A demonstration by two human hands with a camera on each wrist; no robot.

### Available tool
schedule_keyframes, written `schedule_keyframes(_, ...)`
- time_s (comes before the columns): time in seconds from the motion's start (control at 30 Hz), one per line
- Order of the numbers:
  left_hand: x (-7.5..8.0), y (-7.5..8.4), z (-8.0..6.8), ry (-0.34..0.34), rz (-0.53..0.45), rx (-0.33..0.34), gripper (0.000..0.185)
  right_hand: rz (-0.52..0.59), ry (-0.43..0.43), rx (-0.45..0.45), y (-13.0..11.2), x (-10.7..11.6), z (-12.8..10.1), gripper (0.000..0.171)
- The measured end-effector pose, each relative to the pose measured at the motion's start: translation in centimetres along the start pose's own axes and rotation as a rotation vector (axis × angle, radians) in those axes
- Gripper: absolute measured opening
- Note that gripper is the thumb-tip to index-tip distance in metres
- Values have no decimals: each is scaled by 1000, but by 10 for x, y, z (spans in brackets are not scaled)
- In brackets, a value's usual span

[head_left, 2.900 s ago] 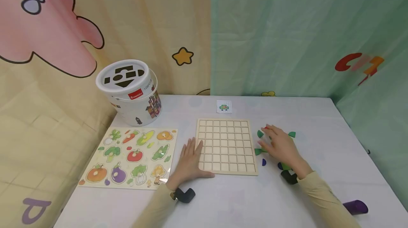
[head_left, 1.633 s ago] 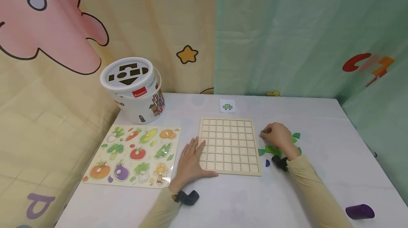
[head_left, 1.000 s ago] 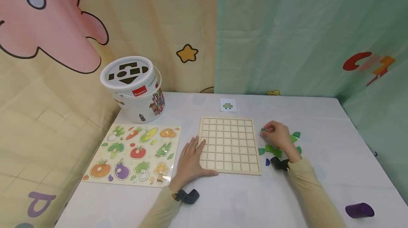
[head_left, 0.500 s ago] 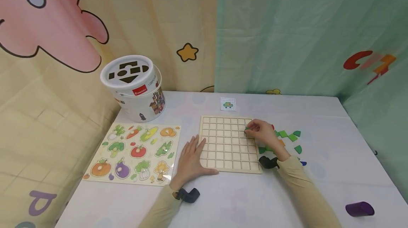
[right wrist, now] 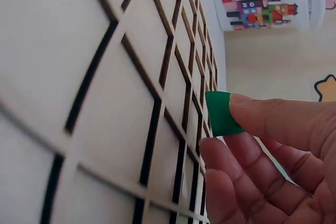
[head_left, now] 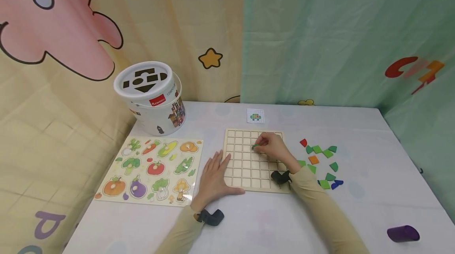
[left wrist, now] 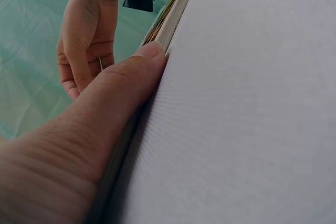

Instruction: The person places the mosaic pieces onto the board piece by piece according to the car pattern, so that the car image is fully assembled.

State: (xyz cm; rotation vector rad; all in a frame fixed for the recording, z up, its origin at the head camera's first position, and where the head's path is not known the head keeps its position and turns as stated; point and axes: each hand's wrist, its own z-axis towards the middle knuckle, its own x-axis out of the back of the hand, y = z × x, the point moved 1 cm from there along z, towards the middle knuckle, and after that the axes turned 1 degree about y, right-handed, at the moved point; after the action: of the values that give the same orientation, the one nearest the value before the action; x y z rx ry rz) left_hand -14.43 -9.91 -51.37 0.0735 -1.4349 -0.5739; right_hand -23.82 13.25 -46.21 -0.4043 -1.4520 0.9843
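White table [head_left: 270, 222], pushed against cartoon curtains. Far left corner: white bucket [head_left: 156, 108] with shape slots in its lid, out of the working area. Front left, lying flat: vegetable peg puzzle [head_left: 151, 169], all pieces seated as far as I can see.

Centre: wooden grid board [head_left: 245, 167], square cells, apparently unfilled. Just behind it a small pattern card [head_left: 255, 115], face up where the person can read it across the board, likely the reference for the layout.

Left hand [head_left: 213, 179] lies flat, fingers straight, along the board's left edge; the wrist view shows the thumb [left wrist: 131, 77] pressed against the board's side, seemingly to stop it sliding.

Right of the board: loose tiles [head_left: 321, 163], mostly green, one orange, one red, some blue, scattered within easy reach of the right hand. Purple cylinder [head_left: 403, 233] off at the front right corner, well apart.

Right hand [head_left: 271, 149] over the board's upper rows, thumb and fingertips pinching a green tile [right wrist: 223, 113] by one edge, leaving the rest of it clear. The tile hangs just above the cells, not yet seated.
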Motion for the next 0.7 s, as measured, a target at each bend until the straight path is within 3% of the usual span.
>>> schedule_keyframes(0.7, 1, 1, 0, 30, 0, -28, 124, -122, -41, -60, -11, -17, 17, 10)
